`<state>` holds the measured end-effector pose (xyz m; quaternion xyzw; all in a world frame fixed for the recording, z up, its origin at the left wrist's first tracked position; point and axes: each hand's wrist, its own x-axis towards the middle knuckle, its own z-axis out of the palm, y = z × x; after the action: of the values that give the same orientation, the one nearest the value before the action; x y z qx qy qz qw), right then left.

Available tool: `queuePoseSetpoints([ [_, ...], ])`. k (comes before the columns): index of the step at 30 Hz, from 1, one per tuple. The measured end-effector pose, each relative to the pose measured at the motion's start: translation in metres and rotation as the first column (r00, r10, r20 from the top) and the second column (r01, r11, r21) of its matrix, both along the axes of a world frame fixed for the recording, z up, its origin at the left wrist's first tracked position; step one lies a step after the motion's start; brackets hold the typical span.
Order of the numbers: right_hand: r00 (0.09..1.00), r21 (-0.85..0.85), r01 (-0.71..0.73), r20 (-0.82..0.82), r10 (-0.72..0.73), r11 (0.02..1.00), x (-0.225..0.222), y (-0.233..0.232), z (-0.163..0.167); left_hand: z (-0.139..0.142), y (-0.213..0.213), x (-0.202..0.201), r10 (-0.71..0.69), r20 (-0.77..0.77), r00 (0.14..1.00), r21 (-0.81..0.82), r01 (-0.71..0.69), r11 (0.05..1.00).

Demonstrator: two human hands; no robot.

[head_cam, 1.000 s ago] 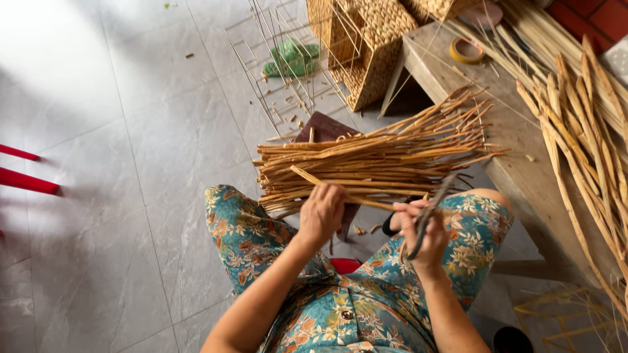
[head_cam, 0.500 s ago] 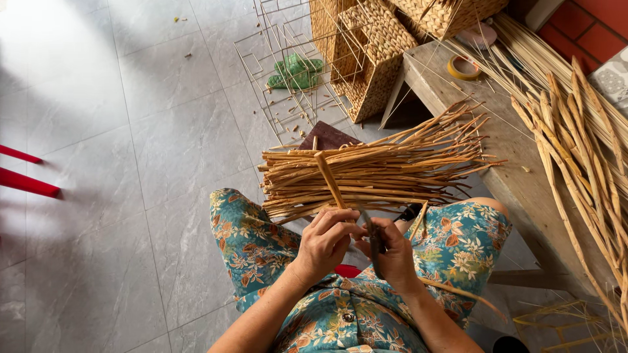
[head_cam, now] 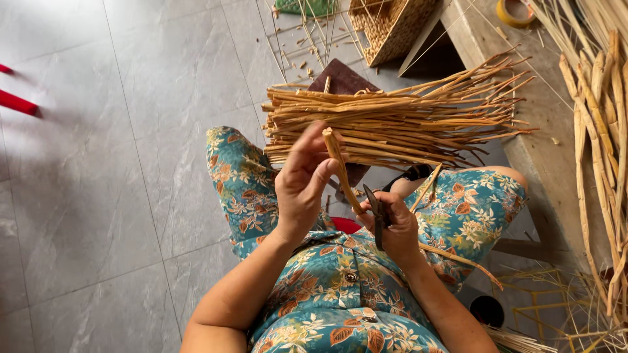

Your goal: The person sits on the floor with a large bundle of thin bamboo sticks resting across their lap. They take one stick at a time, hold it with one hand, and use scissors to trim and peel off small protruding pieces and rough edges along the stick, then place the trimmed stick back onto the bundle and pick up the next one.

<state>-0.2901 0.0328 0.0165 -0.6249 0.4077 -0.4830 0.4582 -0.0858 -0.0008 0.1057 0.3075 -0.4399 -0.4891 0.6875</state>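
A single tan reed strip (head_cam: 339, 163) is pinched near its upper end by the left hand (head_cam: 302, 186), whose thumb and curled fingers are closed around it while the strip is held tilted above the lap. The lower end of the strip is met by the right hand (head_cam: 394, 229), which is closed around a pair of dark scissors (head_cam: 375, 210); the blades are set against the strip, though how far they are parted cannot be told, since they are largely covered by the fingers. A second thin strip (head_cam: 458, 258) is seen running under the right wrist and out across the right knee, and whether it is gripped or only lying there cannot be made out. Both knees are covered by a teal flowered garment (head_cam: 242, 189). Across the knees a thick bundle of reed strips (head_cam: 392, 117) is laid, its ends fanned toward the right. Behind the bundle a dark brown block (head_cam: 343, 78) is partly hidden. Farther off, a woven basket (head_cam: 392, 26) is cut off by the top edge, with short offcuts scattered on the grey tiled floor (head_cam: 98, 163) beside it. At the right, long pale canes (head_cam: 602, 131) are piled on a wooden bench (head_cam: 543, 131), and a roll of tape (head_cam: 515, 10) is seen at its far end.
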Motion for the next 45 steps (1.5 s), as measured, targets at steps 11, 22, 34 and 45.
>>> queuePoseSetpoints([
  [11, 0.939, -0.208, 0.071, -0.316, -0.136, 0.976, -0.005, -0.010, 0.067, -0.021, 0.004, -0.002, -0.197, -0.213, 0.957, 0.159, 0.232, 0.959],
  [22, 0.876, -0.257, -0.010, -0.469, -0.115, 0.966, 0.014, -0.017, 0.125, -0.026, 0.011, -0.014, -0.258, -0.229, 0.939, 0.162, 0.298, 0.941],
  [34, 0.901, -0.244, 0.055, -0.405, -0.153, 0.968, 0.009, -0.010, 0.102, -0.019, 0.013, -0.013, -0.264, -0.227, 0.937, 0.180, 0.307, 0.935],
  [45, 0.984, 0.008, -0.014, -0.178, 0.015, 1.000, 0.003, -0.009, 0.078, -0.009, 0.008, -0.008, -0.221, -0.157, 0.963, 0.157, 0.245, 0.957],
])
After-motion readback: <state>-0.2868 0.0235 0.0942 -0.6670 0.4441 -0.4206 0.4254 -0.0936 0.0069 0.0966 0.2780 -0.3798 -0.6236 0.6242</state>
